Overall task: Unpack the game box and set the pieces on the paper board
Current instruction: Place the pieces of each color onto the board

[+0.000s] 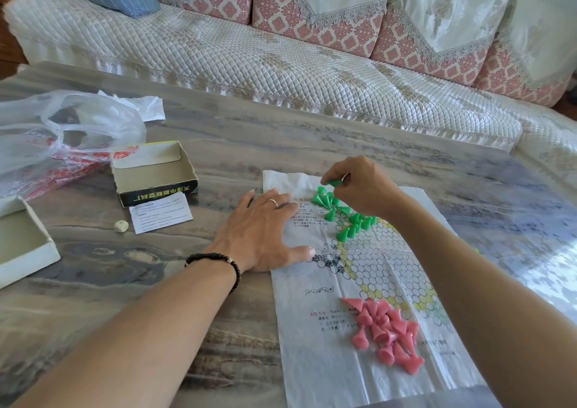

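The left hand (265, 232) lies flat, fingers spread, pinning the paper board (359, 282) so it won't slide. The right hand (359, 186) pinches one green piece (335, 183) above the green pile (340, 214), probably to stand it upright.

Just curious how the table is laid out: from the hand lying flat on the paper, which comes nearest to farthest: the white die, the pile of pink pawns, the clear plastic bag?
1. Small white die, just left of the left hand.
2. Pile of pink plastic pawns, lower right on the paper board.
3. Clear plastic bag, far left.
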Motion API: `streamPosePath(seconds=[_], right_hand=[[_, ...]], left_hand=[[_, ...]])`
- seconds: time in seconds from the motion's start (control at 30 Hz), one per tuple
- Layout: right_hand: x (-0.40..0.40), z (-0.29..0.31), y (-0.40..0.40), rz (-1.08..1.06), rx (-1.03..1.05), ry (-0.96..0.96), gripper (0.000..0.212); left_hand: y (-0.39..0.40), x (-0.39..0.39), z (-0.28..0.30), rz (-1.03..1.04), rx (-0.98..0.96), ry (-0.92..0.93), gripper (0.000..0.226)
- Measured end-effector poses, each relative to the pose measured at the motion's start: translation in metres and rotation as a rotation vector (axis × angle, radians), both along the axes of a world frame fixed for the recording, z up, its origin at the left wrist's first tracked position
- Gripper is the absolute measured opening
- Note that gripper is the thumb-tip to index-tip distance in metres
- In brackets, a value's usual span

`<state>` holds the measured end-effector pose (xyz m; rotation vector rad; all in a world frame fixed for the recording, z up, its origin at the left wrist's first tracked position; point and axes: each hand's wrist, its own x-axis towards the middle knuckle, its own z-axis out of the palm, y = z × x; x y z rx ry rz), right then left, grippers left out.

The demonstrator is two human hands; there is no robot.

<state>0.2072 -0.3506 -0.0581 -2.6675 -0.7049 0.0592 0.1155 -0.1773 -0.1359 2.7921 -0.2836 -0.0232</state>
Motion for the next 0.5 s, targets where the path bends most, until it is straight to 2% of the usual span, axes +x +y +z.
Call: streamPosePath(seconds=[0.13, 0.23, 0.5], right_hand=[[-0.001, 0.001, -0.009, -0.024, 0.054, 0.006, 0.013], [-0.002, 0.005, -0.016, -0.02, 0.088, 0.012, 0.006], [-0.007, 0.013, -0.026, -0.02, -0.065, -0.026, 0.01]], left_hand=[[-0.001, 0.0, 0.0, 0.005, 0.002, 0.002, 0.095], [-0.001, 0.0, 0.0, 0.006, 0.0, 0.002, 0.094], [-0.001, -0.001, 0.001, 0.005, 0.003, -0.009, 0.093]])
